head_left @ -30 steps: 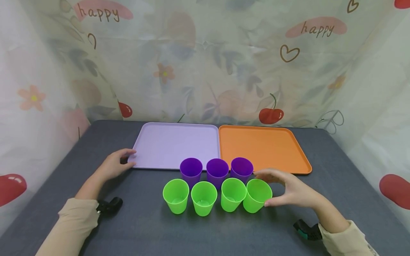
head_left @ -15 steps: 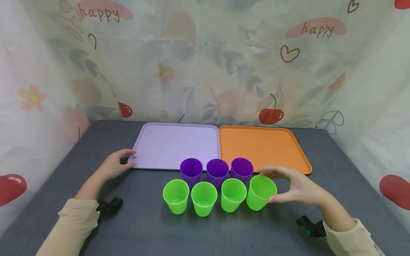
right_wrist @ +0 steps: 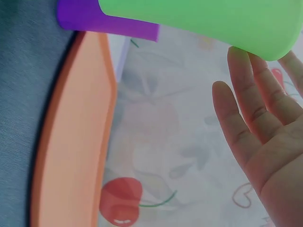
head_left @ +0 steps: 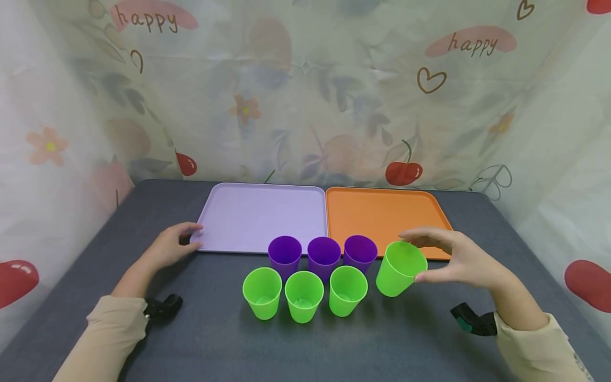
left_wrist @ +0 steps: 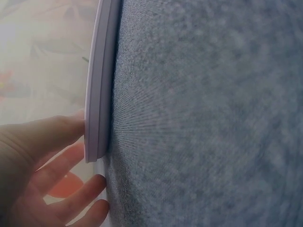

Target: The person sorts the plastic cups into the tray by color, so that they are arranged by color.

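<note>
In the head view, my right hand pinches the rim of a green plastic cup between thumb and fingers. The cup tilts and is raised in front of the orange tray. In the right wrist view, the fingertips touch the green cup's wall. My left hand rests loosely against the left edge of the lilac tray; the left wrist view has the thumb touching the tray's rim. Three green cups stand upright in a front row.
Behind the green cups stand three purple cups, close to the trays' front edges. Both trays lie side by side at the back of the dark grey table. A patterned cloth hangs behind and along the sides.
My right hand has lifted the rightmost green cup out of the front row and carried it right and back towards the orange tray. The left hand has stayed in place.
</note>
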A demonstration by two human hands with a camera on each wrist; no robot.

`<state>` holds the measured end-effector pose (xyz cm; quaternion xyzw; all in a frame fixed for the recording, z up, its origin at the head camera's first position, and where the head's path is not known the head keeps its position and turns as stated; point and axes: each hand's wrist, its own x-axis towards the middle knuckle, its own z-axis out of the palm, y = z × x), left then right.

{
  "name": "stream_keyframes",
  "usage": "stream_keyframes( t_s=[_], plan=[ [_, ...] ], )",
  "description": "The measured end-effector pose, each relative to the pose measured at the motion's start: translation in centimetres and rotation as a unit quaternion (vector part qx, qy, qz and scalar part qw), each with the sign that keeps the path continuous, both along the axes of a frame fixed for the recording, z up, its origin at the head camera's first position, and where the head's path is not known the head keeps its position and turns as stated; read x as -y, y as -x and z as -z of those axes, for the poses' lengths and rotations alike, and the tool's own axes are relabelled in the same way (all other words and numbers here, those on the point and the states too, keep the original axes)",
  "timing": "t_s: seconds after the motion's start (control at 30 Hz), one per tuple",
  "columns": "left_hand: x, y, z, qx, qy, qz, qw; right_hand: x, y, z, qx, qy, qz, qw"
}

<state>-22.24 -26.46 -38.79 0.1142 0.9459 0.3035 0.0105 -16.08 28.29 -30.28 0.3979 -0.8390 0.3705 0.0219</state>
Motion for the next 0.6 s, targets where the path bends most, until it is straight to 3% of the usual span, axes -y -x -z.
stream_keyframes(
  t_s=[0.3,0.6],
  plan=[
    [-0.1,-0.1,-0.1,-0.004,0.0,0.002,1.0,0.2,0.7,-1.7,-0.029,-0.004,-0.002,0.9996],
    [-0.2,-0.2,-0.2,-0.003,0.004,-0.002,1.0,1.7,1.9,-3.7,-0.063,0.002,-0.032,0.9975]
  ],
)
